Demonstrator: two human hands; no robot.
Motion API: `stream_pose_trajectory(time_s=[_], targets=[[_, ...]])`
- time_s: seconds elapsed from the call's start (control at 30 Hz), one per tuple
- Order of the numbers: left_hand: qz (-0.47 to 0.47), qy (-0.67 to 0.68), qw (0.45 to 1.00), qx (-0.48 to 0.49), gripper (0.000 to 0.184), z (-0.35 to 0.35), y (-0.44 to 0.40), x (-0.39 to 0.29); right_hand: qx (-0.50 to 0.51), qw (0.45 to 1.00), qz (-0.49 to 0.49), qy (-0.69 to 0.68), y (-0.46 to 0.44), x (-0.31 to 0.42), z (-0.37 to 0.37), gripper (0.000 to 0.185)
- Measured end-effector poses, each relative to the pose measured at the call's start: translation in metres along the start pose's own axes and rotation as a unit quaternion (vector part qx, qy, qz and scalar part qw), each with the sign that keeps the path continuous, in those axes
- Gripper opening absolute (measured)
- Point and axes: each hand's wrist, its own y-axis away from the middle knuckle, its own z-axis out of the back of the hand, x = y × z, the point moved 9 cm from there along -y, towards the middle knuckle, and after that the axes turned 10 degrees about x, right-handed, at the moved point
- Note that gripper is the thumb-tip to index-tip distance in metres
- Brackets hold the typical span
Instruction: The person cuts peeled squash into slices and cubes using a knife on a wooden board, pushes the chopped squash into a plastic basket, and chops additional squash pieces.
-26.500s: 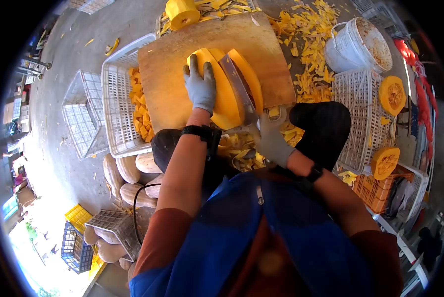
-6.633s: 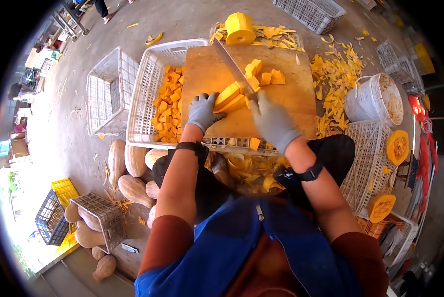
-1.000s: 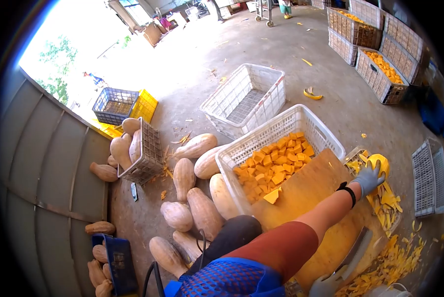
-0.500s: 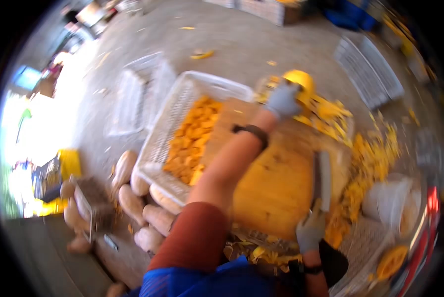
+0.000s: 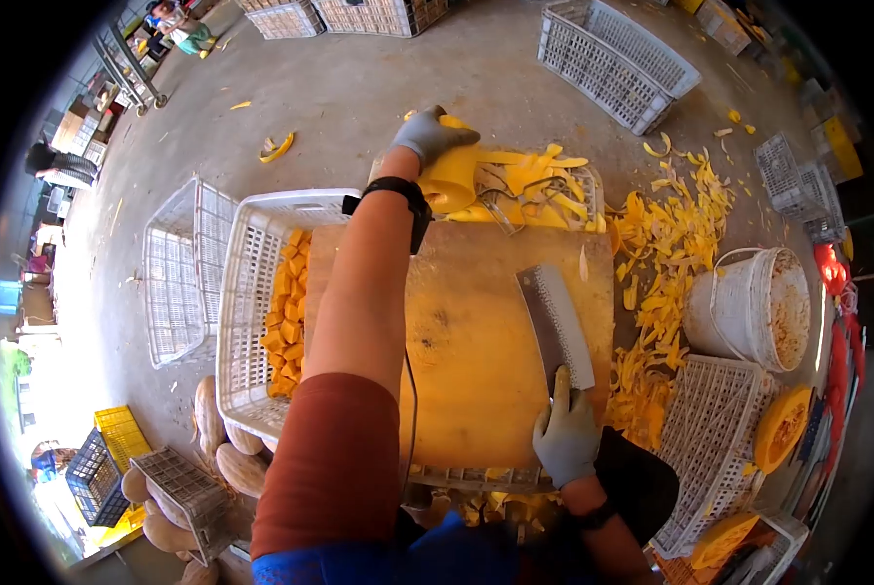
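Observation:
My left hand (image 5: 432, 138), in a grey glove, reaches past the far edge of the wooden board (image 5: 466, 341). It grips a peeled yellow pumpkin piece (image 5: 449, 185) from above, over a crate heaped with yellow peelings (image 5: 544, 185). Near the board's right side, my gloved right hand (image 5: 566, 439) is closed round the handle of a broad cleaver (image 5: 556, 327). The blade lies flat on or just over the board, pointing away from me. Orange pumpkin chunks (image 5: 286, 317) fill part of the white crate (image 5: 244, 292) left of the board, partly covered by the board and my arm.
Whole pumpkins (image 5: 242, 470) lie at the lower left. Peelings litter the floor on the right, beside a white bucket (image 5: 749, 307) and a crate (image 5: 705, 439). A cut pumpkin half (image 5: 783, 429) rests by that crate. A person (image 5: 61, 166) is at far left.
The view has swung and sharpened, so board and hands appear farther left. My left hand still grips the pumpkin piece, now tilted differently beneath it. My right hand keeps hold of the cleaver.

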Motion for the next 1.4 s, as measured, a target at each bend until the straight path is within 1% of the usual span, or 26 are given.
stream_pose_trajectory(time_s=[0.03,0.13,0.17,0.27,0.3,0.4,0.47,0.5,0.6,0.63,0.67,0.7,0.73,0.77,0.8,0.83,0.87,0.9,0.93,0.97,1.0,1.07,1.17,1.27,1.37,1.4], targets=[[0.01,0.016,1.0,-0.004,0.06,0.003,0.004,0.002,0.003,1.0,-0.003,0.001,0.001,0.0,-0.001,0.064],[-0.048,0.066,0.997,-0.004,0.063,0.006,0.02,0.015,-0.001,1.0,-0.001,0.003,0.0,-0.001,-0.002,0.063],[-0.077,0.073,0.994,-0.022,0.058,0.01,0.035,0.009,-0.007,1.0,0.006,0.002,0.0,0.0,-0.002,0.063],[-0.165,0.02,0.981,-0.099,0.056,0.021,0.074,0.001,-0.043,0.999,0.028,0.016,0.0,0.001,-0.001,0.06],[-0.2,-0.094,0.961,-0.166,0.057,0.023,0.103,-0.015,-0.06,0.997,0.038,0.022,0.0,0.003,-0.001,0.059],[-0.317,-0.279,0.873,-0.242,0.051,-0.008,0.197,-0.059,-0.047,0.998,0.032,0.003,-0.001,0.001,-0.004,0.061],[-0.328,-0.206,0.887,-0.251,0.049,-0.022,0.237,-0.038,-0.033,0.999,0.024,0.001,0.001,0.002,-0.001,0.062],[-0.384,-0.241,0.85,-0.266,0.047,-0.023,0.254,-0.045,-0.026,0.999,0.021,0.002,0.002,0.003,0.001,0.063],[-0.189,-0.032,0.966,-0.174,0.051,-0.006,0.212,-0.015,-0.015,0.999,0.024,0.019,0.003,0.004,0.0,0.066],[-0.176,-0.066,0.973,-0.138,0.057,-0.01,0.197,-0.018,-0.012,0.999,0.024,0.023,0.003,0.005,-0.001,0.067],[-0.188,-0.009,0.976,-0.107,0.056,-0.015,0.172,-0.01,-0.008,0.999,0.019,0.025,0.004,0.005,0.0,0.068],[-0.15,0.114,0.982,0.023,0.052,-0.037,0.152,0.003,-0.008,1.0,0.006,0.022,0.004,0.002,-0.001,0.07],[-0.11,0.228,0.957,0.142,0.049,-0.052,0.147,0.01,-0.008,1.0,-0.006,0.02,0.005,0.0,-0.002,0.072],[-0.155,0.174,0.964,0.131,0.043,-0.052,0.154,0.008,-0.011,1.0,-0.005,0.012,0.004,-0.003,-0.008,0.074],[-0.162,-0.002,0.985,0.059,0.043,-0.048,0.167,-0.001,-0.01,1.0,0.012,0.003,-0.001,0.001,-0.015,0.076],[-0.137,-0.135,0.981,-0.031,0.049,-0.04,0.195,-0.011,-0.004,1.0,0.004,0.002,0.003,0.006,-0.006,0.078],[-0.194,0.03,0.977,0.077,0.061,-0.06,0.204,-0.01,0.007,1.0,0.0,0.003,0.008,0.006,0.001,0.08],[-0.09,0.083,0.991,0.063,0.069,-0.071,0.212,0.015,0.002,0.999,0.006,0.033,0.004,0.0,-0.007,0.069],[-0.089,0.096,0.989,0.064,0.072,-0.083,0.213,0.028,-0.081,0.994,0.048,0.052,-0.005,-0.009,-0.021,0.07],[-0.045,0.072,0.996,0.017,0.055,-0.089,0.237,0.025,-0.054,0.996,0.032,0.065,-0.002,-0.004,-0.014,0.068],[-0.082,0.104,0.991,0.026,0.052,-0.099,0.247,0.024,-0.026,0.996,0.017,0.078,0.002,0.004,-0.004,0.067],[-0.035,0.234,0.971,0.042,0.057,-0.113,0.293,0.019,0.015,0.998,-0.02,0.053,0.008,0.009,0.008,0.064],[-0.062,0.245,0.966,-0.053,0.054,-0.134,0.327,0.035,-0.072,0.995,0.048,0.056,0.007,0.004,0.004,0.062],[-0.022,0.12,0.984,-0.128,0.058,-0.142,0.36,0.038,-0.051,0.994,0.088,0.028,-0.009,-0.006,-0.012,0.064],[-0.054,0.061,0.978,-0.191,0.063,-0.121,0.374,0.046,-0.04,0.986,0.163,-0.022,-0.024,-0.015,-0.024,0.063],[-0.032,0.033,0.973,-0.225,0.064,-0.106,0.38,0.063,-0.027,0.989,0.147,0.001,-0.022,-0.016,-0.024,0.064]])
